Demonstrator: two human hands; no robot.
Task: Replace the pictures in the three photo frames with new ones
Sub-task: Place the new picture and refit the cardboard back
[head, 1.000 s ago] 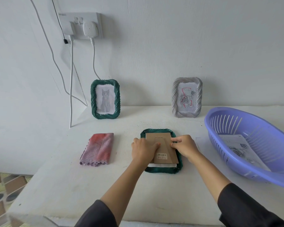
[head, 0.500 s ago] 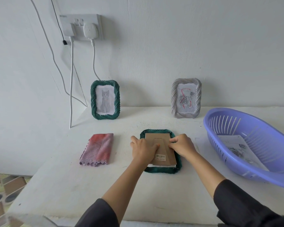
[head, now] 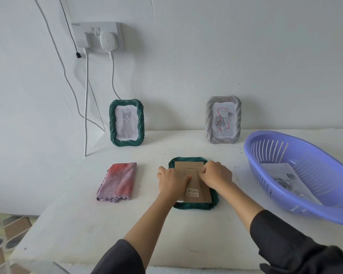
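Observation:
A dark green photo frame (head: 194,205) lies face down in the middle of the white table, with a brown cardboard backing board (head: 195,176) set in it. My left hand (head: 171,182) rests on the board's left side, fingers pressing on it. My right hand (head: 216,176) has its fingers curled at the board's upper right edge and pinches it there. A second green frame (head: 126,123) with a cat picture and a grey frame (head: 223,120) with a rose picture stand upright against the wall.
A purple plastic basket (head: 281,138) at the right holds printed picture sheets (head: 285,177). A loose white sheet (head: 241,174) lies between it and the frame. A folded pink-purple cloth (head: 118,181) lies at the left. Cables hang from a wall socket (head: 99,36).
The backing board has turned a little straighter inside the frame. Both hands stayed on it and shifted only slightly, the right hand nearer the top edge.

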